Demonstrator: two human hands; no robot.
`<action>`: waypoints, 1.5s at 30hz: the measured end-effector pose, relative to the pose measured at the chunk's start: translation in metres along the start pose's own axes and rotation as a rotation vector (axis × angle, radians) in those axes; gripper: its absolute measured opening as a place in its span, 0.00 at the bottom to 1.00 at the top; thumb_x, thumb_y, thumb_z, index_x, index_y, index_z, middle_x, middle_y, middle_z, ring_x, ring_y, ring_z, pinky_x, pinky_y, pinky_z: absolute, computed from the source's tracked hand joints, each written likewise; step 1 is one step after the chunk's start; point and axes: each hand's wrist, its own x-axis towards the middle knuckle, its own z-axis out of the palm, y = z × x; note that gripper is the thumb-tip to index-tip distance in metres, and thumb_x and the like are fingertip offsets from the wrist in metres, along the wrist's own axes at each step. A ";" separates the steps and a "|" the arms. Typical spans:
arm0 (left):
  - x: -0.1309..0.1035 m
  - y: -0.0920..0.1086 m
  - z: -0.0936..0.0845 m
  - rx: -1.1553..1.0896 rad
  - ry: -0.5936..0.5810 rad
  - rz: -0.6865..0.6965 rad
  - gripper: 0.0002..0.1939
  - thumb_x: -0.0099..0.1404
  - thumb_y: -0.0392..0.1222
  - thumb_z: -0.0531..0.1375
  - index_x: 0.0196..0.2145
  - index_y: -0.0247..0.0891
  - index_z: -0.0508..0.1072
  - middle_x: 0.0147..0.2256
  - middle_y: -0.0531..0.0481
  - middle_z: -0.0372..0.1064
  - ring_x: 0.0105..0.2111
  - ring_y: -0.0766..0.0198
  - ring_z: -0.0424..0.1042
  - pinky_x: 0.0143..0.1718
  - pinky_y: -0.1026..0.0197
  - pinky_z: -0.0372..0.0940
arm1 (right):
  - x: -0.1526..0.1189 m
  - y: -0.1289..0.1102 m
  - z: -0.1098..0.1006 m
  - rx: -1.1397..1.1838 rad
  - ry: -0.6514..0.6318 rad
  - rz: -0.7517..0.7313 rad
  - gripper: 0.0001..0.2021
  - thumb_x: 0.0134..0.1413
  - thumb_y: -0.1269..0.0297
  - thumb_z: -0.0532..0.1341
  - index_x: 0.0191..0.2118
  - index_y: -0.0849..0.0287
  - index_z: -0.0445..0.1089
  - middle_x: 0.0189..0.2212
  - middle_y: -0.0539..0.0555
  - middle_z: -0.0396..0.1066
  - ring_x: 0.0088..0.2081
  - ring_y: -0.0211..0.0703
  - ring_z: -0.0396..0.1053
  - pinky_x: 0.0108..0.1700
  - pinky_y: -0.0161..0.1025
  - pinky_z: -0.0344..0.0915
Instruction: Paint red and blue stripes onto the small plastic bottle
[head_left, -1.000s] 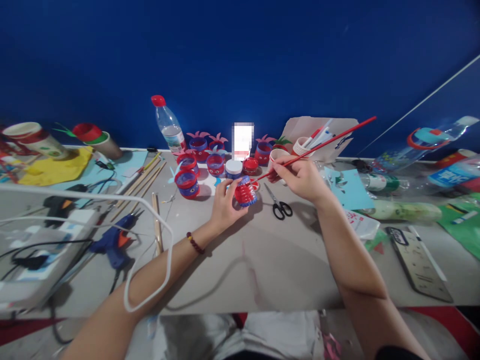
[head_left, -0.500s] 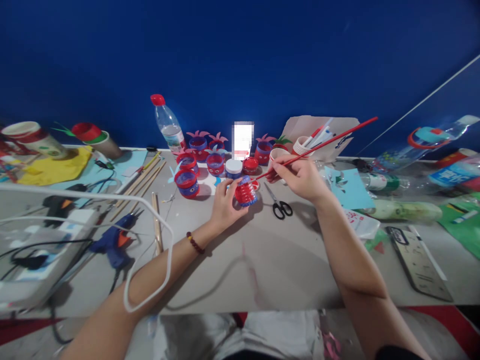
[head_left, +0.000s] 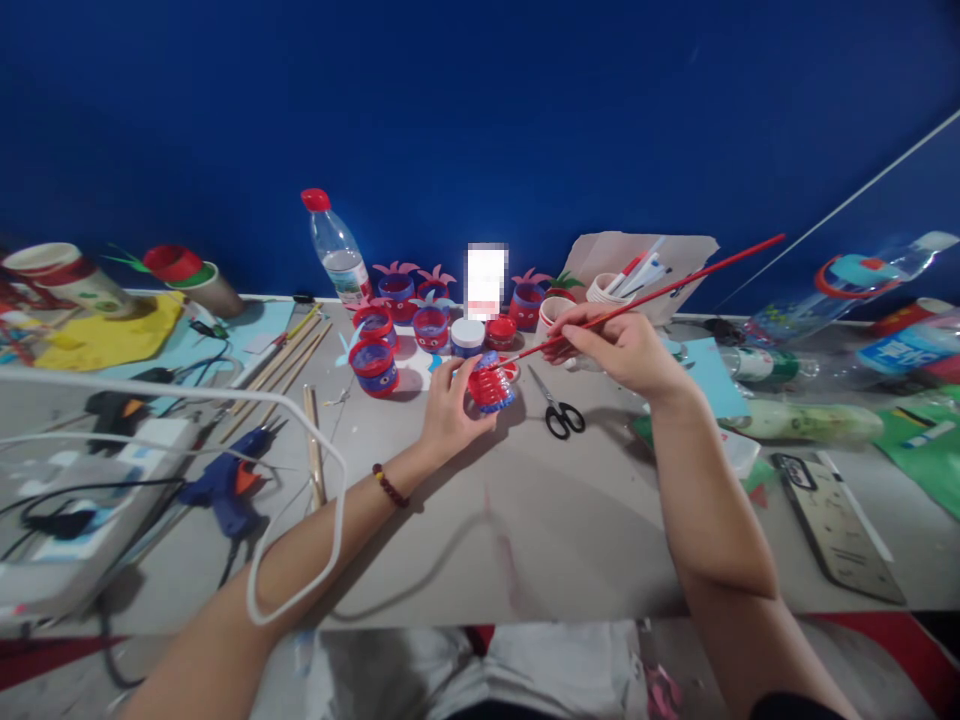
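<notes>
My left hand (head_left: 448, 412) is wrapped round a small clear plastic piece (head_left: 493, 385) coated in red, with blue at its rims. In my right hand (head_left: 616, 345) is a long red paintbrush (head_left: 697, 272), its tip at the upper part of the red-and-blue piece. Just beyond stand an open jar of red paint (head_left: 501, 330) and a white-lidded jar (head_left: 468, 336). Black-handled scissors (head_left: 562, 415) lie to the right of the piece. Several red and purple cups with paper leaves, among them a front one (head_left: 374, 368), stand behind and to the left.
A glue gun (head_left: 232, 480), power strip (head_left: 97, 520) and wooden sticks (head_left: 281, 365) lie left, with a white cable (head_left: 341, 490) above my left forearm. A bottle (head_left: 341, 255) stands at the back. At right are a phone (head_left: 832, 525) and plastic bottles (head_left: 780, 365).
My right hand has shifted right and slightly down with the brush, and the brush tip now meets the piece's upper part. My left hand has hardly moved.
</notes>
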 end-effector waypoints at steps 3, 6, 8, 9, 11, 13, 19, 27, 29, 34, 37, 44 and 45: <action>0.000 0.001 -0.001 -0.004 -0.011 -0.031 0.45 0.51 0.39 0.71 0.63 0.47 0.57 0.55 0.43 0.58 0.56 0.47 0.64 0.59 0.42 0.63 | 0.001 0.007 -0.005 -0.023 -0.051 0.033 0.11 0.56 0.55 0.66 0.38 0.57 0.74 0.35 0.54 0.78 0.36 0.46 0.79 0.44 0.46 0.79; 0.001 0.000 -0.001 -0.011 -0.007 -0.026 0.45 0.50 0.38 0.71 0.63 0.47 0.57 0.54 0.43 0.59 0.55 0.48 0.64 0.59 0.42 0.63 | 0.004 0.015 -0.007 -0.029 -0.063 0.019 0.10 0.56 0.57 0.66 0.38 0.57 0.75 0.35 0.55 0.78 0.37 0.46 0.79 0.47 0.47 0.78; 0.001 0.000 -0.001 -0.016 0.000 -0.014 0.45 0.50 0.38 0.71 0.63 0.46 0.58 0.54 0.43 0.59 0.55 0.48 0.64 0.58 0.43 0.64 | 0.006 0.018 -0.007 -0.023 -0.065 0.019 0.10 0.56 0.57 0.66 0.37 0.57 0.75 0.35 0.54 0.78 0.37 0.46 0.79 0.48 0.48 0.78; 0.001 0.000 -0.001 -0.016 0.002 -0.012 0.45 0.49 0.38 0.71 0.62 0.46 0.58 0.54 0.43 0.59 0.55 0.48 0.64 0.58 0.43 0.64 | 0.007 0.019 -0.007 -0.022 -0.065 0.025 0.10 0.55 0.56 0.67 0.37 0.58 0.75 0.34 0.54 0.78 0.37 0.46 0.79 0.48 0.48 0.78; 0.001 0.001 -0.001 -0.011 -0.006 -0.017 0.45 0.50 0.38 0.71 0.62 0.45 0.58 0.54 0.43 0.59 0.55 0.48 0.64 0.59 0.43 0.64 | 0.009 0.021 -0.006 -0.031 -0.058 0.047 0.11 0.54 0.56 0.67 0.37 0.58 0.75 0.34 0.54 0.78 0.37 0.47 0.79 0.48 0.49 0.78; 0.000 0.001 -0.001 -0.002 -0.019 -0.023 0.45 0.50 0.39 0.71 0.62 0.45 0.58 0.55 0.43 0.58 0.56 0.48 0.64 0.59 0.43 0.63 | 0.009 0.021 -0.005 -0.057 -0.045 0.063 0.11 0.54 0.56 0.67 0.38 0.58 0.75 0.34 0.55 0.79 0.38 0.48 0.80 0.48 0.49 0.78; 0.000 0.000 0.000 0.002 -0.010 -0.012 0.45 0.50 0.39 0.71 0.62 0.45 0.58 0.55 0.42 0.59 0.56 0.47 0.64 0.59 0.43 0.63 | 0.009 0.019 -0.004 -0.164 -0.034 0.080 0.08 0.55 0.58 0.64 0.37 0.57 0.75 0.32 0.54 0.79 0.38 0.48 0.80 0.45 0.47 0.78; 0.001 0.001 -0.001 0.011 -0.025 -0.019 0.44 0.50 0.39 0.71 0.62 0.45 0.57 0.55 0.42 0.58 0.56 0.47 0.64 0.59 0.42 0.63 | 0.008 0.020 -0.004 -0.150 -0.022 0.040 0.08 0.56 0.59 0.63 0.37 0.57 0.74 0.34 0.55 0.79 0.38 0.48 0.80 0.46 0.48 0.78; 0.001 0.001 -0.001 0.006 -0.023 -0.019 0.45 0.50 0.39 0.71 0.62 0.45 0.57 0.55 0.42 0.58 0.56 0.47 0.64 0.59 0.43 0.63 | 0.008 0.019 -0.004 -0.173 -0.026 0.044 0.08 0.56 0.59 0.63 0.37 0.58 0.74 0.33 0.55 0.79 0.38 0.49 0.80 0.46 0.49 0.78; 0.001 0.001 -0.001 0.008 -0.020 -0.019 0.45 0.50 0.39 0.72 0.62 0.45 0.57 0.54 0.43 0.59 0.55 0.47 0.64 0.59 0.42 0.63 | 0.007 0.018 -0.006 -0.212 -0.010 0.021 0.08 0.56 0.59 0.63 0.36 0.57 0.75 0.32 0.55 0.79 0.37 0.49 0.79 0.44 0.48 0.78; 0.001 0.001 -0.001 0.002 -0.021 -0.013 0.45 0.50 0.39 0.72 0.62 0.45 0.57 0.55 0.43 0.59 0.55 0.48 0.64 0.59 0.42 0.63 | 0.007 0.020 -0.006 -0.173 -0.036 0.018 0.08 0.58 0.59 0.62 0.37 0.57 0.75 0.33 0.54 0.79 0.38 0.49 0.80 0.44 0.48 0.77; 0.001 0.001 -0.001 -0.003 -0.003 -0.015 0.45 0.50 0.39 0.72 0.62 0.46 0.58 0.54 0.43 0.59 0.55 0.48 0.64 0.59 0.43 0.63 | 0.007 0.018 -0.006 -0.258 -0.002 0.005 0.08 0.55 0.58 0.64 0.36 0.57 0.75 0.31 0.54 0.78 0.36 0.48 0.79 0.42 0.47 0.77; 0.001 0.001 -0.001 -0.004 -0.002 -0.015 0.45 0.50 0.39 0.72 0.62 0.46 0.58 0.54 0.43 0.59 0.55 0.48 0.64 0.59 0.43 0.63 | 0.007 0.017 -0.007 -0.241 0.003 -0.003 0.08 0.55 0.58 0.64 0.36 0.57 0.75 0.32 0.54 0.78 0.36 0.48 0.79 0.43 0.47 0.77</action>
